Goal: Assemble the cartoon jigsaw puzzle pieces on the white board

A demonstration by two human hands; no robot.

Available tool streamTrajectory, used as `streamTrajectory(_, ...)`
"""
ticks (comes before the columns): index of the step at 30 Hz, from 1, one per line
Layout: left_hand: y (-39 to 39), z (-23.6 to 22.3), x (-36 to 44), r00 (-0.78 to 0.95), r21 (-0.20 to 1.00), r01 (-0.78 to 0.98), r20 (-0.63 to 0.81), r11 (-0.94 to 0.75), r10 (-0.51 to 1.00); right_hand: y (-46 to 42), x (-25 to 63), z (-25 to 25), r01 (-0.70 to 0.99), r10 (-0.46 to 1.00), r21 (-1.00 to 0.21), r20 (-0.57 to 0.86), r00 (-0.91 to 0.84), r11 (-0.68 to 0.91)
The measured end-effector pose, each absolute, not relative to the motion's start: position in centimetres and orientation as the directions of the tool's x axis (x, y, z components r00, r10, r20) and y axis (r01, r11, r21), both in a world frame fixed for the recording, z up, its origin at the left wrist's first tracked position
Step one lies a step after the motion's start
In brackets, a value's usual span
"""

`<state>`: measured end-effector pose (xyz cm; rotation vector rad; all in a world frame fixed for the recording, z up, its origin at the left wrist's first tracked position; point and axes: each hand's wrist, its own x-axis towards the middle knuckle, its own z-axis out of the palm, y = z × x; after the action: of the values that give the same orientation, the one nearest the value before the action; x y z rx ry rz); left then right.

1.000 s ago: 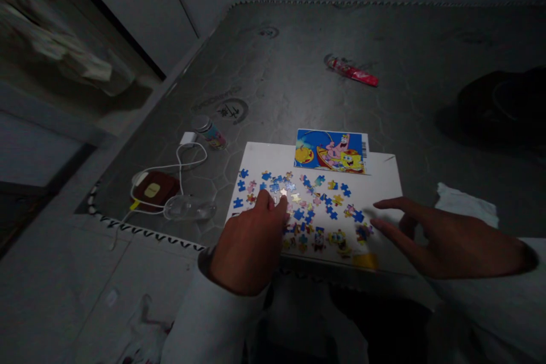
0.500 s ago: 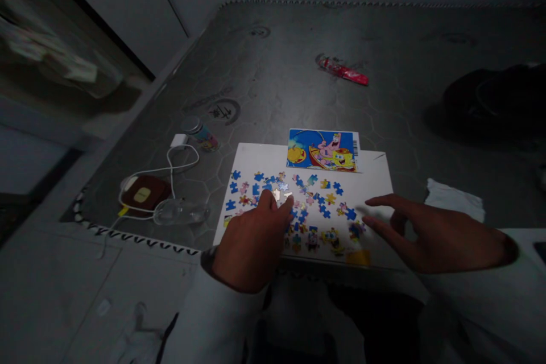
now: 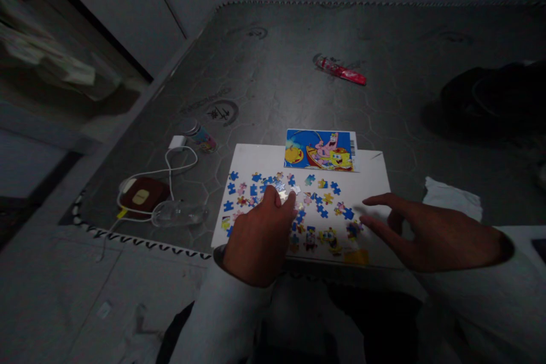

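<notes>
Loose jigsaw puzzle pieces, mostly blue with some yellow and pink, lie spread over a white board. My left hand is low over the middle of them, thumb and index fingertip apart, with shiny pieces close to the tips. Its other fingers are hidden beneath it. At the board's right side my right hand hovers with thumb and index finger spread and nothing between them. Nearest to it are a joined blue-and-pink cluster and a darker one. A cartoon picture card rests on the board's far edge.
To the left are a clear bottle, a brown case, a white cable with charger and a small canister. A white tissue, a red packet and a dark bag-like object lie beyond.
My left hand has shifted slightly right over the pieces, keeping its finger gap. My right hand holds nearly the same pose. The whole view has moved a little.
</notes>
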<state>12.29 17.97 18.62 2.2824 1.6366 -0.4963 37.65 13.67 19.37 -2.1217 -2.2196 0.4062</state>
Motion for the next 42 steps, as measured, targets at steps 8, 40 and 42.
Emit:
streamTrajectory(8, 18.1, 18.1, 12.5, 0.299, 0.041, 0.95, -0.415, -0.311, 0.859, 13.6, 37.9, 19.3, 0.974, 0.986, -0.224, -0.151, -0.068, 0.033)
streamTrajectory(40, 17.0, 17.9, 13.9, 0.378, 0.029, 0.914, -0.423, -0.405, 0.823, 14.1, 37.7, 19.4, 0.98, 0.977, -0.199, -0.211, -0.026, -0.017)
streamTrajectory(42, 17.0, 17.9, 14.1, 0.377, 0.024, 0.914, -0.423, -0.405, 0.824, 14.2, 38.1, 19.2, 0.975, 0.973, -0.22, -0.227, -0.036, -0.015)
